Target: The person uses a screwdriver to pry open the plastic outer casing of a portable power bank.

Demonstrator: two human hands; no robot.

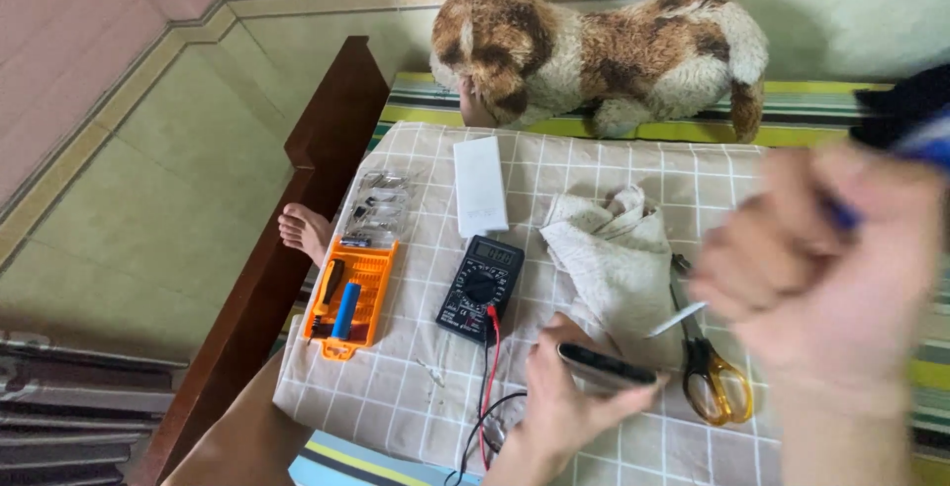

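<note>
Partly blurred right hand (831, 268), left hand (559, 397) gripping dark phone (606, 367), scissors (708, 367) half-hidden

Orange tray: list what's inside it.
The orange tray holds a blue cylinder and a dark-handled tool. Whatever sits in its ribbed slots beneath them is too small to tell.

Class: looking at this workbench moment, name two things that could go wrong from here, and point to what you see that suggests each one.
1. The left hand holds a phone over the multimeter leads; a snag could drag the meter.
2. The right hand is raised and blurred, with open scissors lying just below; lowering it blindly might mean a cut.
</note>
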